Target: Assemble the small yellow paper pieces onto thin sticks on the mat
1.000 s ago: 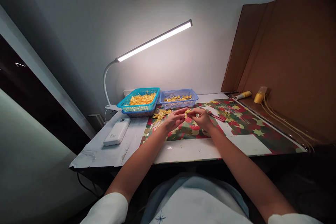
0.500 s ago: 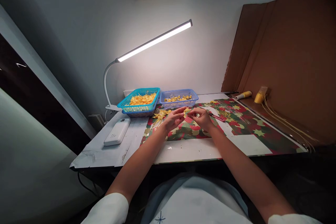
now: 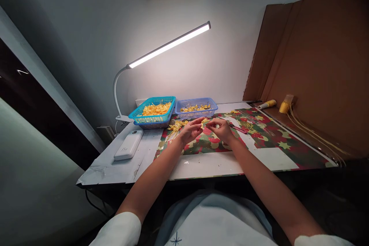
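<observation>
My left hand and my right hand meet above the patterned sheet. Between their fingertips is a small yellow flower-like piece, too small to make out finely. The left thumb and fingers pinch it from one side; the right fingertips are closed at its other side. Just left of my left hand lies a bunch of yellow pieces with thin stems. Behind the hands stand a turquoise basket heaped with yellow-orange petal-like pieces and a lilac basket holding stemmed yellow pieces.
A lit desk lamp reaches over the table. The white power bank lies at left. A pink-handled tool rests right of my right hand. Further right are a yellow-filled container, thin yellow strands and a cardboard panel.
Both hands stay in nearly the same place, with the yellow piece still between the fingertips. The baskets and other things have not moved.
</observation>
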Demonstrator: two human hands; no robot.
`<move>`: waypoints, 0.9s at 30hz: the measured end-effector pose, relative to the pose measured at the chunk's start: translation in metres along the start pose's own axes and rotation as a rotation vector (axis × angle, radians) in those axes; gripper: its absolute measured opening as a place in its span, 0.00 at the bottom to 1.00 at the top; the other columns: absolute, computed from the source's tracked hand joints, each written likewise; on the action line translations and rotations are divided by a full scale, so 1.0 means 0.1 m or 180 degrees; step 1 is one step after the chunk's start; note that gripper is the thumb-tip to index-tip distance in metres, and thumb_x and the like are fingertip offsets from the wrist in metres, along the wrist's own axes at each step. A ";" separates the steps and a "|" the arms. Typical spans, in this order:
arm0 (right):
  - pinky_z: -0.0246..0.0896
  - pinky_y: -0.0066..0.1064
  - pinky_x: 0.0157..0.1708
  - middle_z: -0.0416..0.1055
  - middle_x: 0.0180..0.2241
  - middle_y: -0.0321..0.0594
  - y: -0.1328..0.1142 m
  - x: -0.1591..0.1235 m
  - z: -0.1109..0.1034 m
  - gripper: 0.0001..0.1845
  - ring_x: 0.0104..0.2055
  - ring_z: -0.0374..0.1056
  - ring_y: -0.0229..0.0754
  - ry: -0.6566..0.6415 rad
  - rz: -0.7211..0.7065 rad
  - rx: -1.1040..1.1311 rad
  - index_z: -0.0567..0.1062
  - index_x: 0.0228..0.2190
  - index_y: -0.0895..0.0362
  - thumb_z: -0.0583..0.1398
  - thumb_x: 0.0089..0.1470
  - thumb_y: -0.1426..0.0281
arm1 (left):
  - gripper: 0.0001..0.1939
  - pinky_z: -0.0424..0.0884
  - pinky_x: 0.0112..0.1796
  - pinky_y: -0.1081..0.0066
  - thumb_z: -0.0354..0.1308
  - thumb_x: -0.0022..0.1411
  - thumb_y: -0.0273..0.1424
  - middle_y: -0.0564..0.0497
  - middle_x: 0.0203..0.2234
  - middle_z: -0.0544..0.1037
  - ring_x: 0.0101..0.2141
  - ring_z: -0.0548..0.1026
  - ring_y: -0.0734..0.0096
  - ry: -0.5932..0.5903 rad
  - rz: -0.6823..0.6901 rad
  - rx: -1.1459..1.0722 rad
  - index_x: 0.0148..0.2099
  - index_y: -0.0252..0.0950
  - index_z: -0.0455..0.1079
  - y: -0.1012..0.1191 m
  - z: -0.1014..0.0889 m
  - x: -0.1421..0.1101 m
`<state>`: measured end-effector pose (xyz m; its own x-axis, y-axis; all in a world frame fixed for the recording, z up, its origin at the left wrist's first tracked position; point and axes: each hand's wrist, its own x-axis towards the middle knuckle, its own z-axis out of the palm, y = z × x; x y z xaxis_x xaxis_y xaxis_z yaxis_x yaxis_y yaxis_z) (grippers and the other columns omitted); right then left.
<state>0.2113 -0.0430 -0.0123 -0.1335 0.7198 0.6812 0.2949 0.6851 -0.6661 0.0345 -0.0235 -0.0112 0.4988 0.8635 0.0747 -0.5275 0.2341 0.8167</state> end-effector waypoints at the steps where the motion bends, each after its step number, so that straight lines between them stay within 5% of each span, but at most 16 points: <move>1: 0.61 0.31 0.27 0.72 0.23 0.38 0.00 0.00 0.00 0.12 0.27 0.64 0.38 -0.0005 -0.0006 0.0004 0.76 0.23 0.55 0.62 0.49 0.61 | 0.20 0.68 0.32 0.80 0.63 0.45 0.17 0.47 0.37 0.78 0.29 0.73 0.81 -0.0016 0.0009 0.0002 0.43 0.34 0.75 0.00 0.00 0.00; 27: 0.61 0.31 0.28 0.72 0.24 0.38 -0.03 -0.02 0.03 0.12 0.27 0.65 0.38 -0.0030 0.0299 0.0337 0.76 0.23 0.56 0.63 0.48 0.61 | 0.18 0.67 0.31 0.80 0.65 0.45 0.19 0.47 0.38 0.78 0.28 0.72 0.81 -0.0053 -0.0040 0.0051 0.42 0.35 0.76 -0.02 0.03 -0.02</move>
<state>0.2079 -0.0461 -0.0129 -0.1189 0.7820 0.6119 0.2052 0.6223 -0.7554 0.0368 -0.0268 -0.0107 0.5169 0.8528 0.0739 -0.5102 0.2376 0.8266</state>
